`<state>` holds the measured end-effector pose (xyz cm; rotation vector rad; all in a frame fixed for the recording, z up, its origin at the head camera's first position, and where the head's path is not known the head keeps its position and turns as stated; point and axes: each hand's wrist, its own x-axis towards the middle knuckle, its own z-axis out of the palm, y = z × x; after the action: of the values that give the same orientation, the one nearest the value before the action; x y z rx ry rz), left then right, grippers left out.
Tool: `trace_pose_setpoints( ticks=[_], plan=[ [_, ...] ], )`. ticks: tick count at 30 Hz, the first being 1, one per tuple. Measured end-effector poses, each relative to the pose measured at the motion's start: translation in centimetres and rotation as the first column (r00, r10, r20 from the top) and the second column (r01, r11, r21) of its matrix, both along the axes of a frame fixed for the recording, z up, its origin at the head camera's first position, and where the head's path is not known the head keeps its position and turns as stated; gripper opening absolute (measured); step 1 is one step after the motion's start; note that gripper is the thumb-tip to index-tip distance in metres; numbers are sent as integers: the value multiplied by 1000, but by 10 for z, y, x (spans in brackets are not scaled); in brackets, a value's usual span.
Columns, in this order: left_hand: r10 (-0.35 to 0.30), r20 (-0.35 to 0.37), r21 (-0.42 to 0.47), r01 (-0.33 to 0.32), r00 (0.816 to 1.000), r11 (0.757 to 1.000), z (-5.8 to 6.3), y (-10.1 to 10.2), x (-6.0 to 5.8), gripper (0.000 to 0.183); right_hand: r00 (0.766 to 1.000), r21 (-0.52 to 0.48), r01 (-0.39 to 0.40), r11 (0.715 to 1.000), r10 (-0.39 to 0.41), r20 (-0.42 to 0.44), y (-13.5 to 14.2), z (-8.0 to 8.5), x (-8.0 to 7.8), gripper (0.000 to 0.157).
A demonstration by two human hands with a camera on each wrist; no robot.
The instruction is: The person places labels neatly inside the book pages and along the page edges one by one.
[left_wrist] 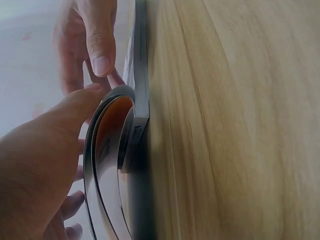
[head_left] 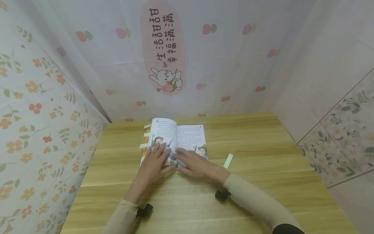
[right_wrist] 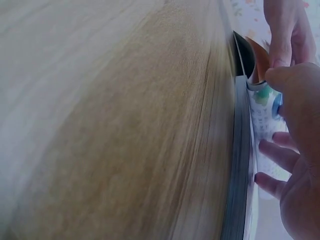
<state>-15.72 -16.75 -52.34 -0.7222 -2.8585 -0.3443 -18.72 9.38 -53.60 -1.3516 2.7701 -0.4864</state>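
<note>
An open book [head_left: 189,138] with text and coloured drawings lies on the table, its left pages bulging upward in a curve. My left hand [head_left: 153,162] rests on the lower left page with fingers extended, its thumb near the fold. On the lower right page, beside the fold, my right hand [head_left: 194,162] lies with its fingers fairly straight. In the left wrist view the curved pages [left_wrist: 102,145] arch off the thick page block [left_wrist: 141,65], under the left hand. The right wrist view shows the right fingers [right_wrist: 280,155] touching the page.
Pale green sticky tabs [head_left: 148,134] stick out from the book's left edge. Another pale green strip [head_left: 228,161] lies on the wooden table [head_left: 257,188] to the right. Patterned curtains [head_left: 228,71] stand behind and at the sides.
</note>
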Motion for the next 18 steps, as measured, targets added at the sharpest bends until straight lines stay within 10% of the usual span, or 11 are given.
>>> trace_pose_setpoints(
  ticks=[18],
  plan=[
    [-27, 66, -3, 27, 997, 1000, -9, 9, -8, 78, 998, 28, -62, 998, 63, -25, 4, 1, -1, 62]
  ],
)
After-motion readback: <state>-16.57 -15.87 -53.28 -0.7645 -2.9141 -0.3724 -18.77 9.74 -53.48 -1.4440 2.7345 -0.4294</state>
